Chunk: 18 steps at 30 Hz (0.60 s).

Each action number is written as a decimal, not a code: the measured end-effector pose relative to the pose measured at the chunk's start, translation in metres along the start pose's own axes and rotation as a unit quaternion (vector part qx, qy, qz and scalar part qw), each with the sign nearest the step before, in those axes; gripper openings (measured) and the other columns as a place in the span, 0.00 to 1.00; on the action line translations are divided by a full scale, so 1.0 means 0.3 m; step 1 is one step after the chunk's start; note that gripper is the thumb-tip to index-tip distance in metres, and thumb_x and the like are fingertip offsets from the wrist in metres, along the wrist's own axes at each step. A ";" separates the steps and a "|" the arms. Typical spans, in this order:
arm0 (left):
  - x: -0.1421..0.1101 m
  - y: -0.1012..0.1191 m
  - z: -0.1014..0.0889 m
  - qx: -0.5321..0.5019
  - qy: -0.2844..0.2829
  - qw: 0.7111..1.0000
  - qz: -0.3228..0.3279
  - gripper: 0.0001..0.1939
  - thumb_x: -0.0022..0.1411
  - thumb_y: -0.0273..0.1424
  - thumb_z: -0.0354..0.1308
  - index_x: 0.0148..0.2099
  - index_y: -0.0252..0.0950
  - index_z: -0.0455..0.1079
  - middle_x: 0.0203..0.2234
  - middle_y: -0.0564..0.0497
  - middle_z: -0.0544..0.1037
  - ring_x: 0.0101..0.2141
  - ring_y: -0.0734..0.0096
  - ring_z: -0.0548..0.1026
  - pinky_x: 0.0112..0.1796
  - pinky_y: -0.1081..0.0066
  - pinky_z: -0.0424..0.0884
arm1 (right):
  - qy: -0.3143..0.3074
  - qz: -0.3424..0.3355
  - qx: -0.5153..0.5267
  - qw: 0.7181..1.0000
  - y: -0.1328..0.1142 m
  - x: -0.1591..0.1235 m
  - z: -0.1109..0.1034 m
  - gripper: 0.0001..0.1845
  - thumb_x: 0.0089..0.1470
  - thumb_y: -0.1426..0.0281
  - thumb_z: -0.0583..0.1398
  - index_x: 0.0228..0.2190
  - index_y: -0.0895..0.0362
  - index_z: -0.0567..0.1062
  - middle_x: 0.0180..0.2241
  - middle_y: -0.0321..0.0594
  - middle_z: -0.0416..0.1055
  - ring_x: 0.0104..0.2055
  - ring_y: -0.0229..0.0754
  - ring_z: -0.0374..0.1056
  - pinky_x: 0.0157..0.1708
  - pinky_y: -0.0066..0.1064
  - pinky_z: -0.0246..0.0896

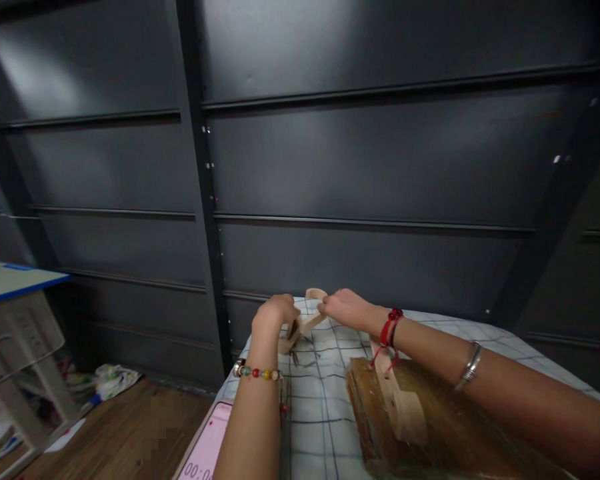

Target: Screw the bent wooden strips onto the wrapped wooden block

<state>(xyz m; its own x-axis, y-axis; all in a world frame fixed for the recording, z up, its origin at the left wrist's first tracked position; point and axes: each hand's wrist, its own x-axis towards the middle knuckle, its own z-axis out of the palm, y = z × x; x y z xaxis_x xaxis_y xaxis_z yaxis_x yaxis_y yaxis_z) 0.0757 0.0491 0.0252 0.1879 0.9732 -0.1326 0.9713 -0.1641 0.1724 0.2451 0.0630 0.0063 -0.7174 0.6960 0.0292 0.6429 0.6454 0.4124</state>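
A pale tan strap [313,323], curled in places, runs between my two hands at the far part of the cloth-covered table. My right hand [347,307] pinches it with the fingertips. Curled fingers of my left hand [277,312] close on its left part, where a darker inner face shows; the exact grip is partly hidden. Just beyond my right fingers, a loop of pale strap [316,293] stands up. Under my right forearm, a pale strap piece with holes [400,407] lies with a curled end on a brown board [440,413]. Whether these pieces join is hidden.
A checked white cloth [325,400] covers the table. A phone [207,443] showing a timer lies by my left forearm. Dark wall panels [370,160] rise behind the table. At left stand a blue-edged desk [20,280] and a crumpled plastic bag [115,380] on the floor.
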 end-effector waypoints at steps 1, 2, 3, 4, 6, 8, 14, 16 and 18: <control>0.000 0.000 -0.001 -0.012 0.024 1.000 0.001 0.15 0.60 0.34 0.48 0.47 0.32 0.61 0.43 0.44 0.66 0.40 0.65 0.67 0.38 0.62 0.66 | 0.013 0.002 -0.005 1.000 0.013 -0.019 -0.014 0.14 0.54 0.68 0.54 0.42 0.59 0.66 0.42 0.42 0.66 0.39 0.41 0.66 0.35 0.39 0.63; 0.000 0.004 -0.002 -0.024 0.047 0.999 0.003 0.16 0.60 0.34 0.48 0.47 0.31 0.61 0.43 0.42 0.67 0.42 0.62 0.67 0.39 0.62 0.66 | 0.026 0.005 -0.009 1.000 0.025 -0.040 -0.029 0.14 0.54 0.68 0.54 0.42 0.59 0.66 0.42 0.42 0.66 0.38 0.41 0.66 0.35 0.39 0.63; -0.002 0.011 -0.003 -0.037 0.069 0.997 0.009 0.17 0.59 0.35 0.48 0.48 0.31 0.61 0.43 0.40 0.67 0.43 0.60 0.67 0.39 0.63 0.65 | 0.040 0.006 -0.012 0.999 0.034 -0.063 -0.044 0.13 0.54 0.68 0.54 0.42 0.59 0.66 0.42 0.42 0.66 0.38 0.41 0.66 0.35 0.39 0.63; -0.006 0.022 -0.005 -0.049 0.094 0.994 0.018 0.18 0.59 0.35 0.48 0.48 0.30 0.61 0.43 0.39 0.67 0.44 0.58 0.66 0.40 0.63 0.64 | 0.055 0.008 -0.013 0.998 0.042 -0.089 -0.059 0.13 0.54 0.68 0.54 0.42 0.59 0.66 0.42 0.41 0.66 0.38 0.41 0.66 0.35 0.39 0.63; -0.015 0.052 -0.007 -0.071 0.145 0.986 0.046 0.20 0.58 0.35 0.49 0.50 0.29 0.60 0.44 0.37 0.67 0.46 0.55 0.65 0.41 0.64 0.63 | 0.087 0.012 -0.012 0.996 0.051 -0.148 -0.087 0.13 0.54 0.68 0.54 0.41 0.59 0.67 0.41 0.41 0.66 0.37 0.41 0.66 0.35 0.39 0.63; -0.027 0.092 -0.009 -0.091 0.195 0.973 0.081 0.22 0.58 0.36 0.49 0.52 0.28 0.57 0.46 0.37 0.66 0.48 0.56 0.63 0.43 0.64 0.61 | 0.123 0.018 -0.004 0.992 0.052 -0.215 -0.105 0.12 0.54 0.69 0.54 0.41 0.59 0.67 0.40 0.41 0.67 0.37 0.40 0.66 0.34 0.38 0.63; -0.058 0.229 0.003 -0.143 0.271 0.924 0.228 0.23 0.59 0.36 0.48 0.54 0.32 0.55 0.50 0.46 0.64 0.49 0.66 0.61 0.49 0.70 0.57 | 0.242 0.034 0.056 0.968 0.023 -0.448 -0.080 0.10 0.56 0.72 0.51 0.40 0.60 0.68 0.35 0.40 0.70 0.33 0.38 0.68 0.32 0.34 0.64; -0.062 0.270 0.017 -0.174 0.245 0.900 0.317 0.22 0.57 0.34 0.51 0.53 0.32 0.56 0.48 0.47 0.66 0.47 0.68 0.64 0.48 0.70 0.58 | 0.270 0.039 0.079 0.959 0.000 -0.521 -0.057 0.12 0.57 0.73 0.48 0.39 0.60 0.69 0.33 0.42 0.73 0.33 0.39 0.69 0.31 0.32 0.64; -0.062 0.305 0.037 -0.196 0.202 0.877 0.390 0.22 0.56 0.30 0.52 0.53 0.32 0.56 0.47 0.47 0.67 0.45 0.69 0.66 0.46 0.70 0.60 | 0.284 0.053 0.101 0.952 -0.027 -0.581 -0.033 0.14 0.58 0.72 0.46 0.38 0.60 0.70 0.31 0.44 0.74 0.32 0.39 0.69 0.31 0.31 0.64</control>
<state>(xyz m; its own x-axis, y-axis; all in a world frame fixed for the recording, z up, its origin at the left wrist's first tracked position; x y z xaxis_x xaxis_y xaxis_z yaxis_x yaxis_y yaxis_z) 0.1627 0.0144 0.0326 0.6284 0.5808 0.5174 0.4315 -0.8137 0.3894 0.3622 -0.0667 0.0069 -0.6384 0.5143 0.5727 0.7167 0.6686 0.1984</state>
